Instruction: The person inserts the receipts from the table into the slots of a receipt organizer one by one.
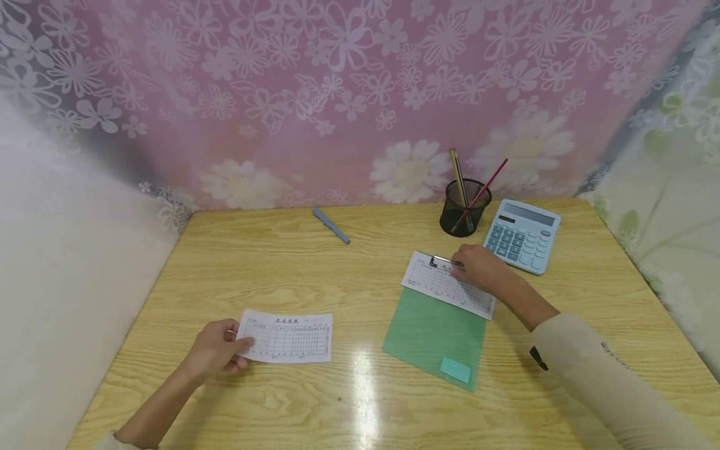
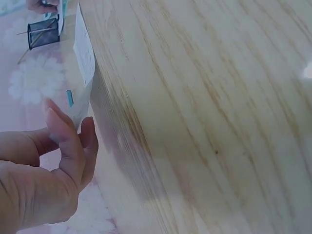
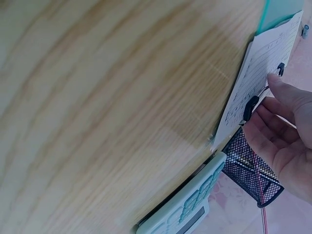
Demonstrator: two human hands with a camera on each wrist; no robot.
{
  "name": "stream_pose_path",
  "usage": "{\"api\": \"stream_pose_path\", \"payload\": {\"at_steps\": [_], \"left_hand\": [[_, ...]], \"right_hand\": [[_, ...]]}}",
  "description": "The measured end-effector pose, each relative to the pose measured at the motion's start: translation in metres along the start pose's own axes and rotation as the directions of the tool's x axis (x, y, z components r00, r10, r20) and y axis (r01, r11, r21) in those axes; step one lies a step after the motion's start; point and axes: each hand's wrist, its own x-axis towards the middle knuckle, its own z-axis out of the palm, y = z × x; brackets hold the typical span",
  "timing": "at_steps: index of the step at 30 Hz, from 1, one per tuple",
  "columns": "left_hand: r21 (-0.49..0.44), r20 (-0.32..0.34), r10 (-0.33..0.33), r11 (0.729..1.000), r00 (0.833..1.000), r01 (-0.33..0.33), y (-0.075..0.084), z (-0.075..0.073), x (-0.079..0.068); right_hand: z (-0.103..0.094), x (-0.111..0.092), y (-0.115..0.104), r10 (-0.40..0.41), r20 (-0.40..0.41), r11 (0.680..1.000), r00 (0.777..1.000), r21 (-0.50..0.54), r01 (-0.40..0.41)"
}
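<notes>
My left hand (image 1: 216, 347) pinches a white printed form (image 1: 287, 337) by its left end, thumb on top. In the left wrist view the form (image 2: 85, 51) is seen nearly edge-on, bent near the fingers. To the right lies a green clipboard (image 1: 430, 331) with a second printed form (image 1: 422, 275) across its top end. My right hand (image 1: 478, 269) is at the metal clip (image 1: 441, 262) there; the right wrist view shows the thumb on the clip and the fingers bent at its edge. A small turquoise label (image 1: 455, 369) sits at the board's lower corner.
A light blue calculator (image 1: 523, 234) lies just beyond the right hand. Behind it, a black mesh pen holder (image 1: 462, 215) holds several pencils. A blue pen (image 1: 330, 225) lies near the back edge of the wooden table (image 1: 270, 269). Floral cloth (image 1: 315, 125) hangs behind.
</notes>
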Motion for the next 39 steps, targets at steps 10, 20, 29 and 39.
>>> {"api": "stream_pose_path", "payload": {"at_steps": [10,20,29,39], "left_hand": [[-0.062,0.036,0.127,0.990,0.991,-0.124,0.008,-0.008,0.007],[-0.084,-0.053,0.218,0.971,0.974,-0.222,0.048,-0.008,0.011],[-0.224,0.031,0.291,0.934,0.956,-0.277,0.083,0.045,0.037],[-0.299,0.170,0.284,0.927,0.944,-0.225,0.115,0.110,0.067]], "right_hand": [[0.001,-0.001,0.001,-0.020,-0.027,1.000,0.999,-0.012,0.020],[-0.001,0.000,-0.002,-0.049,-0.040,0.998,0.998,-0.029,0.048],[0.003,0.000,0.001,-0.044,-0.050,0.998,0.998,-0.038,0.042],[0.004,-0.001,0.000,-0.040,-0.054,0.998,0.998,-0.049,0.038]]}}
